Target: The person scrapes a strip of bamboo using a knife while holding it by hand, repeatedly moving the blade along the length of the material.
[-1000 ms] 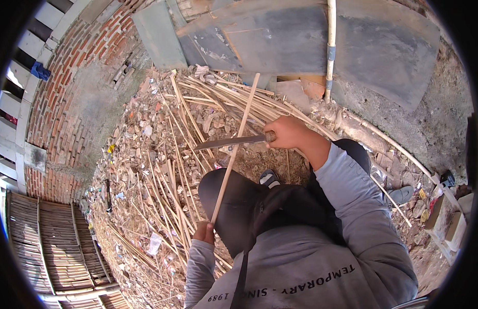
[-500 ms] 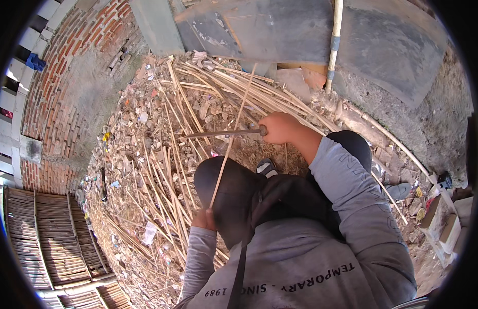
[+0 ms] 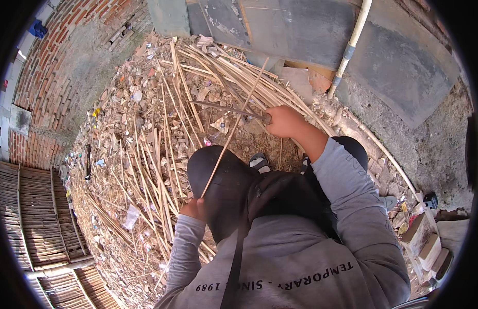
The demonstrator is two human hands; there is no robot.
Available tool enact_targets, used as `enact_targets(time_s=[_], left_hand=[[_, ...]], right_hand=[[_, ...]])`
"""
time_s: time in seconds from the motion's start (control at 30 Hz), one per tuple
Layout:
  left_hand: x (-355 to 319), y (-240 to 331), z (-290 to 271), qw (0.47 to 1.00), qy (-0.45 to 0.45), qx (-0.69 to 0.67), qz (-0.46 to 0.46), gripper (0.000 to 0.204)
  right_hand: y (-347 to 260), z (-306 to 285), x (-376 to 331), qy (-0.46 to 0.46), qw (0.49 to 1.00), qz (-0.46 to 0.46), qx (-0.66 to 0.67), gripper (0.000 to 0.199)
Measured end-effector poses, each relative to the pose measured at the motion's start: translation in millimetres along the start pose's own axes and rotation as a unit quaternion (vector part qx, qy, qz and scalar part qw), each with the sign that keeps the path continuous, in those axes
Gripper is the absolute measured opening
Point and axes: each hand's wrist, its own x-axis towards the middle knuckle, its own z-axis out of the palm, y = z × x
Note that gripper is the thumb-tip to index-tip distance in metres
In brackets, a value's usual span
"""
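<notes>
My left hand (image 3: 193, 208) is closed on the lower end of a thin bamboo strip (image 3: 229, 138), which slants up and away across my left knee. The handle of a long, narrow-bladed knife (image 3: 218, 106) is wrapped in the fingers of my right hand (image 3: 283, 121). Its blade points left and crosses the strip at about the strip's middle, close to the handle; whether the edge bites into it I cannot tell. Many split bamboo strips (image 3: 218, 69) lie in a heap beyond my hands, and more strips (image 3: 154, 170) are spread on the ground to the left.
Rubble and scraps of litter (image 3: 115, 118) cover the ground. Dark panels (image 3: 300, 31) lean at the back, beside an upright pole (image 3: 349, 51). A brick wall (image 3: 58, 77) and a bamboo slat screen (image 3: 35, 216) stand on the left. Wooden blocks (image 3: 427, 250) lie at the right.
The knife has tilted, its tip now higher, and its handle end sits nearer the strip. My left hand and the strip's lower end have shifted slightly left. The whole view has turned a little.
</notes>
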Motion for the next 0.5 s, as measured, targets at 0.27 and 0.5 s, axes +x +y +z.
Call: enact_targets(time_s=[0.27, 0.5], left_hand=[[-21, 8, -5, 1.000, 0.007, 0.021, -0.010, 0.045], [-25, 4, -5, 0.999, 0.031, 0.009, 0.009, 0.043]], right_hand=[[-5, 0, -11, -0.034, 0.999, 0.024, -0.001, 0.024], [-41, -1, -26, -0.048, 0.995, -0.033, -0.082, 0.026]])
